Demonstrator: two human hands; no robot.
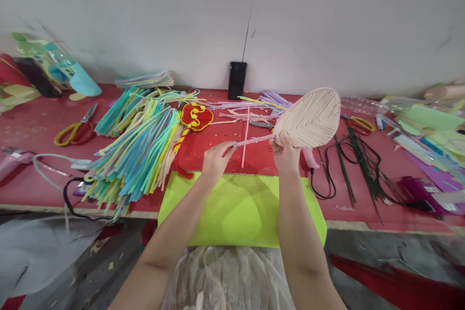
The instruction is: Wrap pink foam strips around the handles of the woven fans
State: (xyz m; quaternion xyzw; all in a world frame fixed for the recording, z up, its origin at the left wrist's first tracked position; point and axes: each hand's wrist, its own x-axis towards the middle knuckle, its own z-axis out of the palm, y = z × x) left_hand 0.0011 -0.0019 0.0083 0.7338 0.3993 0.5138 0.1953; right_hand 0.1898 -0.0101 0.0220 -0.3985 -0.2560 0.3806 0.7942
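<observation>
Closest in, a bright lime-green sheet (240, 208) lies flat on the red table (32, 126), and both forearms pass over it. Just past its far edge the two hands work together on a cream woven fan (308, 116). The left hand (216, 160) is closed around the tip of the fan's thin handle (250, 142), fingers curled over it. The right hand (285, 152) pinches the spot where handle meets the woven leaf, thumb and fingers pressed shut on it. The fan is held up off the table, its leaf tilting away up and to the right of the right hand, the handle running between the two hands.

To the left of the left hand lies a big heap of pastel strips (138, 150) in blue, green and yellow, spilling over the table edge. Just beyond that hand sits a red and yellow ornament (196, 116). Right of the right hand, black wires (348, 164) trail across the table. Farther left lie yellow-handled scissors (74, 131). Beyond the hands more loose pale strips (250, 106) are scattered, and at the back a black phone (237, 80) stands leaning against the white wall (163, 19).
</observation>
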